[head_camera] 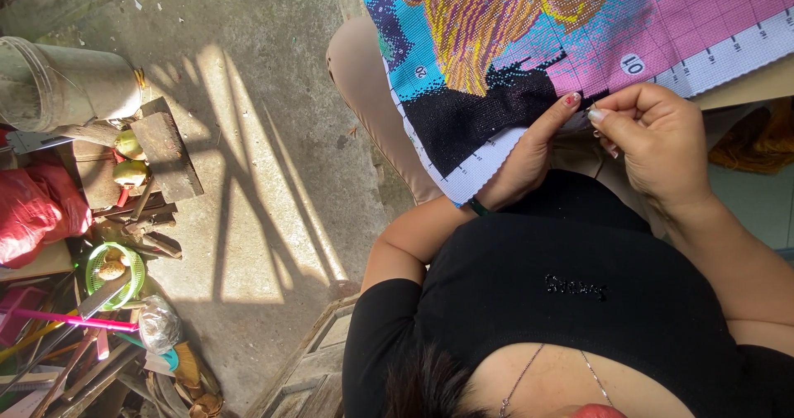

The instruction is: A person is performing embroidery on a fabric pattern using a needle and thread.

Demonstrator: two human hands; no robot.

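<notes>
The canvas [529, 46], a gridded cross-stitch cloth in pink, teal, yellow and black with a white border, lies across the person's lap and runs off the top edge of the view. The left hand [529, 149] sits at the canvas's lower edge, beside the black patch: its fingers tuck under the white border and its thumb lies on top, so it pinches the cloth. The right hand [657, 137] is just to the right of it, at the same edge of the canvas, curled with thumb and forefinger pressed together on something thin (a needle, most likely, though it is too small to make out). The two hands nearly touch at their fingertips over the canvas border. A dark band [477, 206] circles the left wrist, below the canvas.

Well to the left of the canvas, across a sunlit concrete floor [265, 178], lies a heap of odds and ends. A pale bucket [66, 83] lies tipped on its side at the top of the heap, farthest up from the canvas's level. Below it are wooden blocks [165, 149], then a red bag [37, 211] at the far left edge. Lower still sits a green basket [116, 273] and a pink stick [74, 319].
</notes>
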